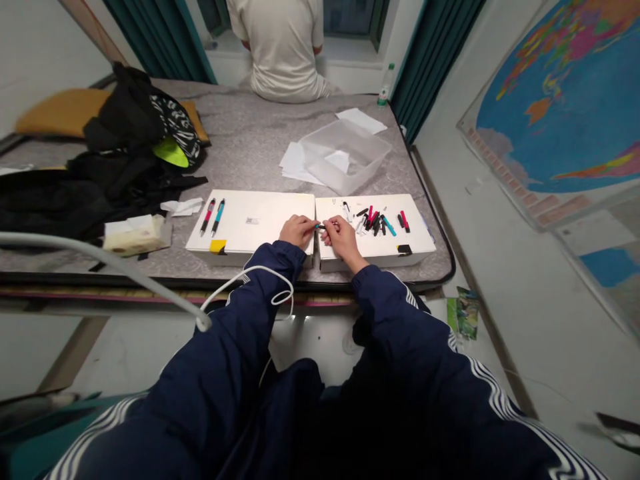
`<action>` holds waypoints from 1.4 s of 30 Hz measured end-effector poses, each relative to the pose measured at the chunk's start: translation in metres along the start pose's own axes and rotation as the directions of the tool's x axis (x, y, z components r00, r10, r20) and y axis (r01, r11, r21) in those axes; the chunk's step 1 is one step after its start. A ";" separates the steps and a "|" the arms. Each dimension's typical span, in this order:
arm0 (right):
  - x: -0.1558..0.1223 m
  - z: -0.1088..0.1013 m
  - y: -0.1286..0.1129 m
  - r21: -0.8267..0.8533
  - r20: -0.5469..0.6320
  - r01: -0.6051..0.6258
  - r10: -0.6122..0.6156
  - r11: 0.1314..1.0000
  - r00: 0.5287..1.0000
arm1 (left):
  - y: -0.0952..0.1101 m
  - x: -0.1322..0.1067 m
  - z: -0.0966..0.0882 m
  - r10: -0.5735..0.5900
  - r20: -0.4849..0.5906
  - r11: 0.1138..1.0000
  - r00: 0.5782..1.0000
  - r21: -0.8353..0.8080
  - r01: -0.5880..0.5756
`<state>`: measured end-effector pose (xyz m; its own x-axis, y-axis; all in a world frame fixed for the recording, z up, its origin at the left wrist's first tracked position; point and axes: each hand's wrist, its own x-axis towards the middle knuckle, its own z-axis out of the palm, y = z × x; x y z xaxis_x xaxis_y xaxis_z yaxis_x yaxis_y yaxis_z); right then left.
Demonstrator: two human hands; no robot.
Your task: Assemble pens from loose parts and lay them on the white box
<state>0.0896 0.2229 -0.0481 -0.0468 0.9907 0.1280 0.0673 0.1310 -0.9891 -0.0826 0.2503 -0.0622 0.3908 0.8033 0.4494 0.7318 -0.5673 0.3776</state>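
My left hand (298,231) and my right hand (342,239) meet over the gap between two white boxes, fingers pinched. Between the fingertips is a small dark pen part (321,227) with a hint of teal; its exact shape is mostly hidden. On the left box (270,208) lie a red-and-black pen (207,217) and a blue-and-black pen (218,218), side by side. The right box (420,233) carries a loose pile of black, red, blue and white pen parts (375,221) beyond my right hand. A red piece (405,221) and a black one lie apart on its right.
A translucent plastic bin (345,157) sits behind the boxes on papers (295,162). To the left are a tissue pack (137,235), dark clothing and a black bag (120,113). A white cable (250,269) crosses my left sleeve. A person (283,50) sits at the far edge.
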 end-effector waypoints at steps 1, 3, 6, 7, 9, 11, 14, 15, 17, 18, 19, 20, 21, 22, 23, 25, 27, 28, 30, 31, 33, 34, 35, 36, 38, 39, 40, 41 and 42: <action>0.000 0.000 -0.001 -0.006 -0.005 0.005 -0.005 1.000 1.000 | 0.000 0.000 0.000 0.001 -0.005 1.000 1.000 -0.002 -0.001; -0.001 0.000 -0.002 -0.020 -0.012 0.018 -0.018 1.000 1.000 | 0.001 -0.001 0.000 -0.001 -0.022 1.000 1.000 -0.002 0.001; 0.000 -0.001 0.000 -0.047 -0.018 0.058 -0.059 0.997 0.998 | 0.001 -0.001 -0.001 -0.017 -0.062 1.000 0.998 0.003 0.017; 0.001 -0.001 0.001 -0.048 -0.016 0.064 -0.064 0.997 0.998 | 0.001 -0.001 0.000 -0.023 -0.075 1.000 0.997 0.004 0.023; 0.002 -0.002 0.004 -0.021 -0.001 0.044 -0.044 0.999 0.999 | 0.001 -0.002 0.000 -0.028 -0.093 1.000 0.995 0.001 0.029; 0.003 -0.003 0.005 0.024 0.022 -0.002 0.001 1.000 1.000 | 0.000 -0.001 0.001 -0.029 -0.105 1.000 0.994 -0.007 0.028; 0.002 -0.004 0.002 0.036 0.025 -0.021 0.020 0.999 0.999 | 0.000 -0.001 0.002 -0.034 -0.128 0.999 0.991 -0.019 0.032; 0.002 -0.004 0.001 0.025 0.019 -0.019 0.018 1.000 1.000 | 0.001 -0.001 0.003 -0.038 -0.136 0.999 0.990 -0.023 0.035; 0.001 -0.004 -0.003 0.002 0.011 -0.019 0.019 1.000 1.000 | 0.002 -0.001 0.002 -0.045 -0.150 0.999 0.988 -0.030 0.041; 0.001 -0.003 -0.004 -0.002 0.011 -0.022 0.022 1.000 1.000 | 0.002 -0.001 0.002 -0.048 -0.155 0.999 0.987 -0.032 0.043; 0.001 -0.003 -0.005 0.000 0.010 -0.026 0.026 1.000 1.000 | 0.003 -0.001 0.001 -0.049 -0.156 0.998 0.987 -0.033 0.044; 0.001 -0.003 -0.006 0.007 0.007 -0.027 0.027 1.000 1.000 | 0.003 -0.002 0.001 -0.048 -0.153 0.998 0.987 -0.034 0.044; 0.001 -0.003 -0.006 0.017 0.001 -0.025 0.025 1.000 1.000 | 0.003 -0.002 0.001 -0.047 -0.149 0.999 0.988 -0.033 0.043; 0.001 -0.003 -0.006 0.029 -0.007 -0.021 0.022 0.999 1.000 | 0.002 -0.002 0.000 -0.047 -0.144 0.999 0.988 -0.030 0.043; 0.001 -0.003 -0.006 0.042 -0.013 -0.016 0.016 0.999 1.000 | 0.002 -0.002 0.000 -0.047 -0.141 0.999 0.989 -0.026 0.044; 0.001 -0.005 -0.005 0.062 -0.014 -0.002 0.003 0.998 1.000 | 0.001 -0.001 0.000 -0.053 -0.138 0.999 0.989 -0.014 0.051; 0.001 -0.007 -0.003 0.073 -0.006 0.004 -0.004 0.997 1.000 | 0.000 -0.001 0.001 -0.059 -0.138 0.998 0.989 0.001 0.060; 0.001 -0.008 -0.002 0.076 -0.001 0.001 -0.001 0.997 1.000 | 0.000 0.000 0.001 -0.060 -0.137 0.998 0.989 0.008 0.062; 0.001 -0.009 0.000 0.079 0.000 -0.019 0.019 0.997 1.000 | 0.000 0.000 0.001 -0.062 -0.130 0.998 0.990 0.019 0.065; 0.001 -0.009 0.000 0.080 -0.004 -0.034 0.034 0.996 0.999 | -0.001 0.000 0.001 -0.063 -0.127 0.998 0.990 0.023 0.066; 0.001 -0.008 0.000 0.070 -0.017 -0.060 0.061 0.996 0.998 | -0.001 -0.001 0.000 -0.066 -0.119 0.997 0.991 0.029 0.070; 0.001 -0.008 0.000 0.058 -0.029 -0.068 0.070 0.996 0.997 | -0.001 -0.001 0.000 -0.068 -0.115 0.997 0.991 0.030 0.071; 0.000 -0.008 -0.001 0.043 -0.042 -0.071 0.073 0.997 0.996 | -0.001 -0.001 0.000 -0.070 -0.112 0.997 0.991 0.030 0.074; -0.001 -0.007 -0.003 0.022 -0.052 -0.070 0.071 0.997 0.996 | -0.001 -0.002 0.000 -0.073 -0.110 0.997 0.991 0.030 0.077; -0.003 -0.007 -0.007 -0.033 -0.070 -0.058 0.055 0.998 0.996 | 0.000 -0.002 0.000 -0.076 -0.107 0.997 0.991 0.026 0.079; -0.004 -0.007 -0.009 -0.068 -0.077 -0.050 0.044 0.996 0.996 | 0.000 -0.002 -0.001 -0.075 -0.105 0.997 0.992 0.022 0.077; -0.004 -0.006 -0.011 -0.103 -0.081 -0.043 0.034 0.994 0.996 | 0.001 -0.002 -0.001 -0.072 -0.103 0.997 0.992 0.017 0.074; -0.005 -0.006 -0.013 -0.134 -0.085 -0.041 0.029 0.990 0.996 | 0.002 -0.002 -0.002 -0.068 -0.102 0.997 0.992 0.011 0.070; -0.005 -0.005 -0.015 -0.155 -0.088 -0.045 0.031 0.987 0.996 | 0.002 -0.001 -0.002 -0.065 -0.101 0.998 0.993 0.006 0.066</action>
<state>0.0942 0.2160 -0.0339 0.0431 0.9938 0.1028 0.2230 0.0908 -0.9706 -0.0827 0.2474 -0.0601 0.2839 0.8160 0.5035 0.7597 -0.5118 0.4012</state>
